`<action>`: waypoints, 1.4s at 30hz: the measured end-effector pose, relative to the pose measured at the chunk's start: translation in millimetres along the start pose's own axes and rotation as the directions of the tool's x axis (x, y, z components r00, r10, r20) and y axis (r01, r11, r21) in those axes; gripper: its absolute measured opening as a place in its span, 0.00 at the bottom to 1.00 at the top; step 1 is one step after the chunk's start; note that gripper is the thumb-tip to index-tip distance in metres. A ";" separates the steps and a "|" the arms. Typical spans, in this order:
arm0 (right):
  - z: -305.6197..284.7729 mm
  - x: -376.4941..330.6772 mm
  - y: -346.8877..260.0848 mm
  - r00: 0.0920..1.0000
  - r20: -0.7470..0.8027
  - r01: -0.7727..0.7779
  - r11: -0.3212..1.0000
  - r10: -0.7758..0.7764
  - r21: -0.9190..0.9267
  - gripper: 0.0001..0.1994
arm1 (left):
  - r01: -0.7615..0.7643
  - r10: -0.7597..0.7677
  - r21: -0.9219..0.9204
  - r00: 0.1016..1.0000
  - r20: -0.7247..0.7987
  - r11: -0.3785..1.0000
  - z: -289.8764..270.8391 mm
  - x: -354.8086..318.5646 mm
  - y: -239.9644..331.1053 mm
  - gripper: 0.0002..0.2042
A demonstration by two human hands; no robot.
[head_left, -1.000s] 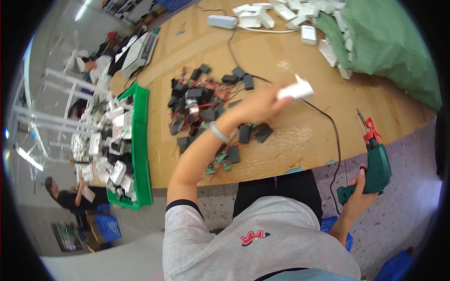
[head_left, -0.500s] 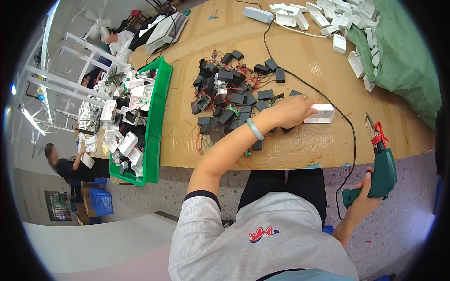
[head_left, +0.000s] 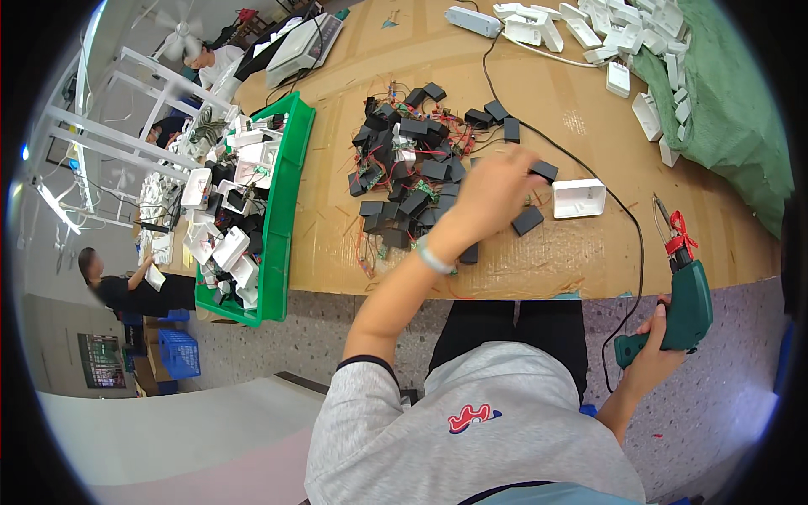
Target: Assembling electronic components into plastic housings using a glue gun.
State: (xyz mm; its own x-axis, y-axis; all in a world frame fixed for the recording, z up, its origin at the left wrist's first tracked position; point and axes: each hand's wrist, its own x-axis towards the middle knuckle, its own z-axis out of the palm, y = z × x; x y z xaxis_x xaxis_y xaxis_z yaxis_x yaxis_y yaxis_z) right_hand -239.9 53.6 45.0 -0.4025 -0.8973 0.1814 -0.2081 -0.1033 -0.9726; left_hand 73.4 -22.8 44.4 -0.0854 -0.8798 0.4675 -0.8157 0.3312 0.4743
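Note:
My left hand point(head_left: 498, 192), with a pale bangle at its wrist, hovers over the right side of a pile of black rectangular blocks point(head_left: 412, 202) mixed with red wires and small green circuit boards. Motion smears its fingers, so whether they hold anything does not show. Just beyond the fingertips is one black block point(head_left: 544, 172). A hollow white plastic case point(head_left: 579, 200) lies to the right of it, apart from the hand. Off the table's front right edge, my right hand point(head_left: 655, 349) grips a dark green soldering gun point(head_left: 688, 307) by its handle, tip pointing up.
A green crate point(head_left: 290, 194) of white housings and wired parts stands at the left. White cases point(head_left: 623, 34) lie by a green sack point(head_left: 732, 126) at the far right. A black cord point(head_left: 581, 156) crosses the cardboard-covered table. Two people work at the far left.
My left hand has drawn back leftward from the white case, uncovering the case and a black block beside it. My right hand and the soldering gun have hardly moved.

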 end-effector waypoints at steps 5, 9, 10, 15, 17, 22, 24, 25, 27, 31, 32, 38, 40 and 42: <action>-1.1 4.0 3.3 0.999 -0.029 -0.020 1.000 0.020 0.011 0.10 | 0.437 -0.149 0.363 0.782 -0.605 0.823 -71.7 -72.3 -70.3 0.10; 2.9 7.6 9.2 0.997 0.055 -0.055 0.998 0.054 0.022 0.10 | 0.366 -0.189 0.384 0.884 -0.427 0.847 -87.4 -108.2 -112.4 0.06; 4.3 7.1 9.4 0.997 0.062 -0.058 0.998 0.056 0.027 0.10 | 0.343 -0.181 0.411 0.905 -0.384 0.844 -88.9 -108.3 -117.3 0.05; 0.5 0.8 6.4 0.996 0.079 -0.035 0.999 0.033 0.026 0.09 | 0.292 -0.148 0.343 0.909 -0.389 0.893 -84.0 -94.2 -129.3 0.02; 2.7 3.0 7.4 0.998 0.042 -0.043 0.998 0.041 0.040 0.09 | 0.266 -0.348 -0.224 0.719 -0.602 0.938 -95.4 -73.9 -105.8 0.06; -9.8 5.3 11.4 0.995 0.074 -0.061 0.998 0.060 0.010 0.08 | 0.137 -0.448 -0.506 0.692 -0.566 0.851 -113.3 -16.4 -37.3 0.06; -7.5 1.6 5.5 0.998 0.059 -0.026 1.000 0.027 -0.007 0.08 | 0.148 -0.545 -0.714 0.754 -0.367 0.685 -102.9 -6.2 -31.6 0.05; -7.9 0.5 5.8 0.999 0.038 -0.028 0.999 0.029 -0.015 0.08 | 0.145 -0.539 -0.722 0.765 -0.352 0.677 -95.2 -2.2 -26.6 0.05; -11.3 -1.6 5.3 0.997 0.070 -0.028 0.998 0.031 -0.047 0.08 | 0.250 -0.597 -0.811 0.788 -0.147 0.529 -76.5 0.7 -9.1 0.05; -14.8 -10.0 9.2 0.985 0.122 -0.123 0.992 0.123 -0.014 0.08 | 0.352 -0.490 -0.666 0.871 -0.023 0.658 -21.6 0.7 33.2 0.04; -15.3 -11.0 10.8 0.987 0.101 -0.119 0.992 0.122 -0.036 0.08 | 0.369 -0.451 -0.599 0.892 0.014 0.711 -2.1 -2.3 34.0 0.04; -8.4 -13.2 23.4 0.966 0.198 -0.174 0.984 0.164 0.034 0.09 | 0.155 -0.156 -0.024 0.987 -0.024 0.988 66.1 6.9 67.6 0.03; -6.3 -10.6 36.5 0.971 0.215 -0.100 0.995 0.103 -0.022 0.09 | 0.160 -0.150 0.182 0.986 -0.069 0.970 86.7 9.4 66.3 0.05; -2.5 -7.7 51.1 0.972 0.235 0.013 0.998 0.002 -0.061 0.07 | 0.127 -0.084 0.250 0.981 -0.177 0.960 99.1 6.2 69.6 0.05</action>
State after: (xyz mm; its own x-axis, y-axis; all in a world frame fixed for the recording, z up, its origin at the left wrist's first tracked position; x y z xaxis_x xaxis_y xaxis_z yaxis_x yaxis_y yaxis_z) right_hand -249.6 56.3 -5.8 -0.1819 -0.9733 0.1401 -0.2670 -0.0882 -0.9597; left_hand -40.6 -39.0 6.4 0.0856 -0.8302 0.5509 -0.9368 0.1211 0.3281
